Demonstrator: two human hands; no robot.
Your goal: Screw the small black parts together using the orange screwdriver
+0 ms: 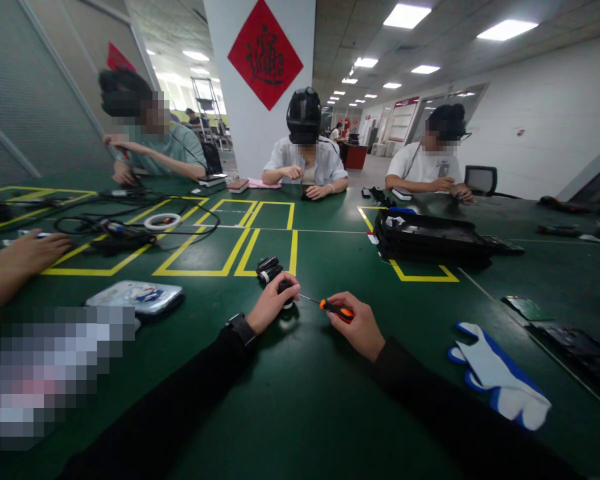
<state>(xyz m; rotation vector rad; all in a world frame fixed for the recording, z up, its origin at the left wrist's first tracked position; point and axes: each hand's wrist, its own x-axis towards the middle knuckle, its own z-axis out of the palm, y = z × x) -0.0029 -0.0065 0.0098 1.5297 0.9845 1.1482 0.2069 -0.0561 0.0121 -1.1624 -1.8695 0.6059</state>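
My left hand [275, 301], with a black watch at the wrist, is closed around a small black cylindrical part [284, 287] with a white ring at its lower end. The fingers hide much of that part, so its kind does not show. In my right hand [357, 323] is a screwdriver [336, 309] with an orange and black handle. Its thin metal shaft points left, and the tip is at or very near the part; I cannot tell if they touch. Just beyond my left hand lie several black cylindrical pieces [269, 269] on the green table [300, 413].
A stack of black casings [430, 237] stands at the right. Nearer lie white and blue gloves [500, 377] and circuit boards [530, 308]. Black cables [115, 230], a white tape roll [163, 221] and a clear case [135, 297] are leftward. Another person's hand [35, 252] rests at left; several people sit around.
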